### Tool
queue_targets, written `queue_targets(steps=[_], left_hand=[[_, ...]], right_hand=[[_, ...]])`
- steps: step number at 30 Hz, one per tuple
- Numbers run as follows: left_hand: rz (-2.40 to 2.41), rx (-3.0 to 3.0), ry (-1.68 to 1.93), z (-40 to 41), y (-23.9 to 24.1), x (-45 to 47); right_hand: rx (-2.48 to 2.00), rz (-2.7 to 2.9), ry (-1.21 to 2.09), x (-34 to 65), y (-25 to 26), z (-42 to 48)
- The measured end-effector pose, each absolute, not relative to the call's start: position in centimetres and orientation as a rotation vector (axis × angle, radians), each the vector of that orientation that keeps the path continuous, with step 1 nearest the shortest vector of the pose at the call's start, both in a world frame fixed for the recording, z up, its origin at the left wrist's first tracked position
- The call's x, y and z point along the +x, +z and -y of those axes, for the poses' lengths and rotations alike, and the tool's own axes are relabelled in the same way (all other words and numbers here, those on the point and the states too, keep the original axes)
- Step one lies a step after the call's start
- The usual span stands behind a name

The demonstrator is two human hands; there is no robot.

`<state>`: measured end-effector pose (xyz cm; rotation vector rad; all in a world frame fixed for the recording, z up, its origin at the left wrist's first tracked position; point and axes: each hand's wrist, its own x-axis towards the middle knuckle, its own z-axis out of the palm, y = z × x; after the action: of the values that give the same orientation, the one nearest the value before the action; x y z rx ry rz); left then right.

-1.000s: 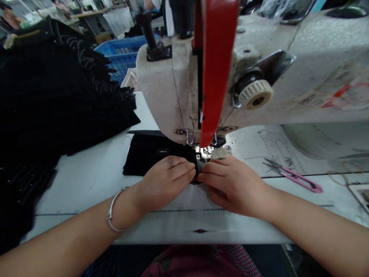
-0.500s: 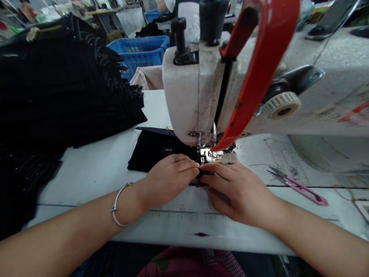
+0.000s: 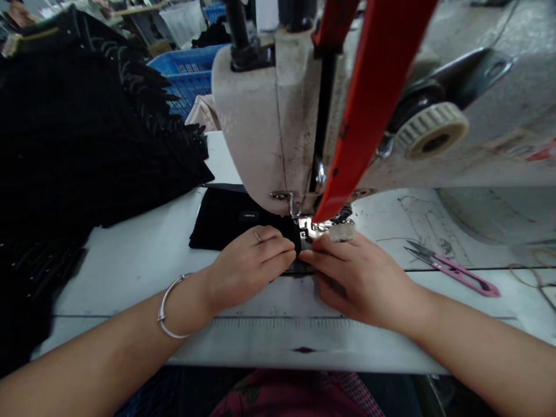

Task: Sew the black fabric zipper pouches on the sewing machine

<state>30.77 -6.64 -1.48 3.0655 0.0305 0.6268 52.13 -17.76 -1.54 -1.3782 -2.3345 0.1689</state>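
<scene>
Beyond black fabric [image 3: 226,223], blue crate [image 3: 187,78]

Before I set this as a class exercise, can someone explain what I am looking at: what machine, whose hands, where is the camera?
The camera sits on the worker's head, looking down at their own arms. The big pale body is a sewing machine, a red strip across its front. The left hand and right hand press fingertips on a black fabric piece at the presser foot. On the white table lie a stack of black pieces, left, and pink thread snips, right.
</scene>
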Motion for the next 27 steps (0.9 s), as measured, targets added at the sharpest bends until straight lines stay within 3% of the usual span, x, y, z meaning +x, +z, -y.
queue_targets(steps=[21, 27], left_hand=[[-0.056, 3.123, 0.462, 6.05, -1.57, 30.88], [-0.061, 3.036, 0.557, 5.96, -1.94, 30.89]], right_hand=[[-1.397, 2.353, 0.102, 52.43, -2.05, 17.8], [-1.329, 2.313, 0.189, 53.06, -1.48, 17.98]])
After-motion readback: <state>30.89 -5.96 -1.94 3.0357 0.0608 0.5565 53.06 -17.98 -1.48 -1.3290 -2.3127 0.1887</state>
